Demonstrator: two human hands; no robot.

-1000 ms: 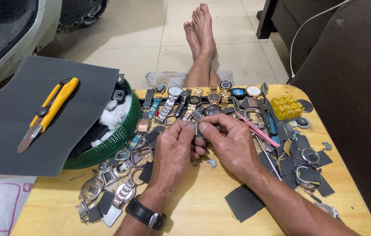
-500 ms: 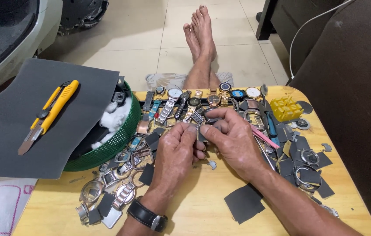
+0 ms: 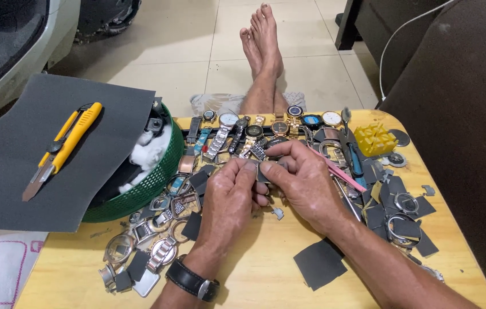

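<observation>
small dark watch part (image 3: 264, 172) | left hand (image 3: 228, 200) and right hand (image 3: 306, 183) fingers pinching it together | hovering over tabletop (image 3: 254, 274), wristwatches (image 3: 254, 129) lying far

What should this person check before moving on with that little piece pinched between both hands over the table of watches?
1. Both hands on the small part: ok; left hand and right hand meet at it.
2. Part identity and condition: cannot tell; fingers hide most of it.
3. Loose metal bit on the table by the hands: ok, lying in plain sight.
4. Yellow utility knife: ok; resting on the grey sheet, away from the hands.
5. Green basket: ok; sits on the table, half covered by the sheet.
6. Row of watches: ok, laid out beyond the hands.
</observation>
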